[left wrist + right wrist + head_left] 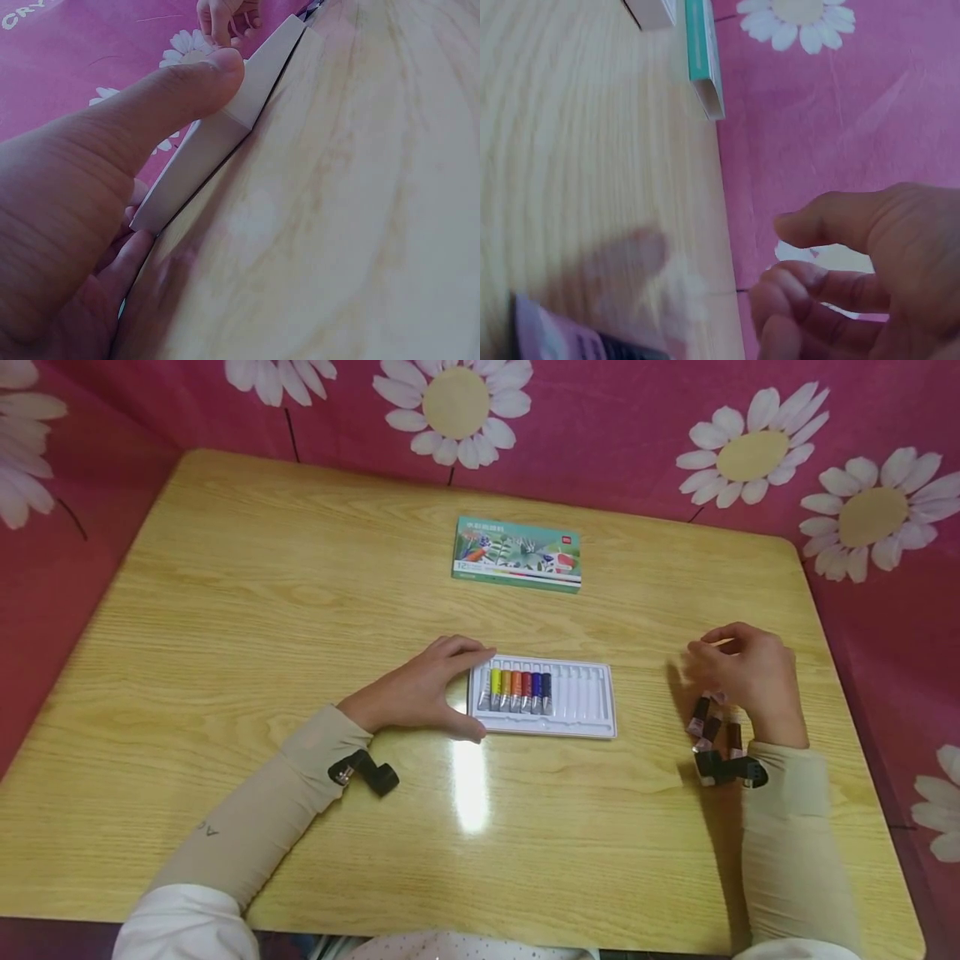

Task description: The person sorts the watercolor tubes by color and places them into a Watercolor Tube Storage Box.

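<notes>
My left hand [420, 689] grips the white tray [585, 697] at its left end — thumb near side, fingers far side; my right hand [756, 681] — loosely curled, empty — hovers near the loose tubes [700, 715].

"12" on the green box [517, 556], "CRY" on the pink cloth [52, 67], unclear letters on one sleeve [255, 810]

A close-fitting beige fabric left sleeve [247, 818], marked with small dark lettering [207, 830], is matched by a close-fitting beige fabric right sleeve [798, 868]; both are banded in a paler tone at the cuff. At the wrists, an angular black left device [365, 768] and an angular black right device [731, 769] are worn. Along the near edge of the yellowish wood-grain surface [562, 860], a white dark-dotted garment [465, 946] and loose white upper sleeves [187, 922] are seen.
</notes>
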Available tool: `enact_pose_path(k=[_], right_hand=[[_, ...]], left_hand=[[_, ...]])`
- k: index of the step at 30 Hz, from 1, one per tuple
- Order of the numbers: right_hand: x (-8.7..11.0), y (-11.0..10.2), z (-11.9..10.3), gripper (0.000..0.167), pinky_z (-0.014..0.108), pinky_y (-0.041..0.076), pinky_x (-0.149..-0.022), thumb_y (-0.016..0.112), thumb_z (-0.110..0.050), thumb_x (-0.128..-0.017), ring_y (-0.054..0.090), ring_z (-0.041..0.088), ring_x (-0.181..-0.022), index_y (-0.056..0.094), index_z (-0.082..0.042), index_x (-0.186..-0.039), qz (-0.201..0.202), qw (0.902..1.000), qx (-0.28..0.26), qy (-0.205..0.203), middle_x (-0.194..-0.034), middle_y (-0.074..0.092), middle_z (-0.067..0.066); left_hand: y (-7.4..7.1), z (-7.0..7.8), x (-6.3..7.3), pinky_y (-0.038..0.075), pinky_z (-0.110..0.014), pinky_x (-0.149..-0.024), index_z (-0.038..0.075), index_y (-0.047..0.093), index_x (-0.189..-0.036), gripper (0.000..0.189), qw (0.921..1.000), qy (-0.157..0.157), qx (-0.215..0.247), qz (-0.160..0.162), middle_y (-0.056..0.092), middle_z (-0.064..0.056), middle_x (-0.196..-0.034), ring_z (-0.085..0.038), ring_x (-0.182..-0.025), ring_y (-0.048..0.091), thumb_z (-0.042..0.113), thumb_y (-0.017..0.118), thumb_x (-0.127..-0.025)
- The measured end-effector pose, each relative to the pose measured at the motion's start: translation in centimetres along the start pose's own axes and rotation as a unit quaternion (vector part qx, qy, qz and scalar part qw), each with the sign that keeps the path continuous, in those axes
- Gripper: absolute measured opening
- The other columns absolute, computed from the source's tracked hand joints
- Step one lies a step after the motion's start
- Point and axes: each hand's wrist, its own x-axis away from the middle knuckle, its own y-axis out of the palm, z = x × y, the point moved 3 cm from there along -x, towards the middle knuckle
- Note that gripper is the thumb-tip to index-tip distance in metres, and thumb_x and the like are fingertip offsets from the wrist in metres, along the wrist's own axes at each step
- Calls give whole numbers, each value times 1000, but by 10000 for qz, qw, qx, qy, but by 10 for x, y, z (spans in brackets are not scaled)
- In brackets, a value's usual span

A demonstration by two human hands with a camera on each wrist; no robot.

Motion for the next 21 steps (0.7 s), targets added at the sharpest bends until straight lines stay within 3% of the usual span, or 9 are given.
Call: enact_pose_path(k=[5, 9, 13, 17, 21], right_hand=[[-3, -4, 9, 58, 25, 46, -62, 61, -53, -98, 66, 23, -83, 68, -2, -124, -63, 9996, 192, 201, -121, 70, 30], [-5, -6, 15, 59, 33, 44, -70, 60, -52, -98, 63, 44, -105, 66, 0, -124, -112, 9987, 361, 329, -122, 69, 33], [-6, -8, 22, 64, 42, 41, -73, 60, -55, -97, 52, 50, -113, 63, 2, -125, -435, 9959, 549, 567, -122, 67, 34], [-5, -9, 29, 66, 40, 40, -70, 63, -55, -96, 50, 47, -107, 62, 5, -124, -620, 9919, 786, 779, -119, 66, 33], [-5, -11, 36, 65, 36, 43, -62, 67, -52, -93, 55, 45, -99, 64, 8, -118, -643, 9909, 950, 700, -116, 65, 35]], left_hand=[[0, 0, 0, 32, -48, -128, 21, 32, -164, 114, 10000, -7, 31, -10, 32, -3, -167, -25, -156, 29, 60, 88, -72], [0, 0, 1, 32, -48, -128, 21, 32, -164, 114, 10000, 11, 53, -8, 32, -4, -166, -25, -155, 30, 59, 88, -72], [0, 0, 1, 32, -48, -128, 21, 32, -164, 114, 10000, 24, 77, 8, 32, -4, -166, -25, -155, 30, 59, 89, -72], [0, -1, 0, 32, -48, -127, 20, 33, -164, 114, 10000, 65, 56, 39, 34, -4, -165, -25, -154, 31, 60, 88, -72], [1, -2, 0, 32, -47, -128, 20, 34, -163, 114, 9999, 112, -19, 68, 34, -3, -164, -24, -154, 31, 61, 88, -72]])
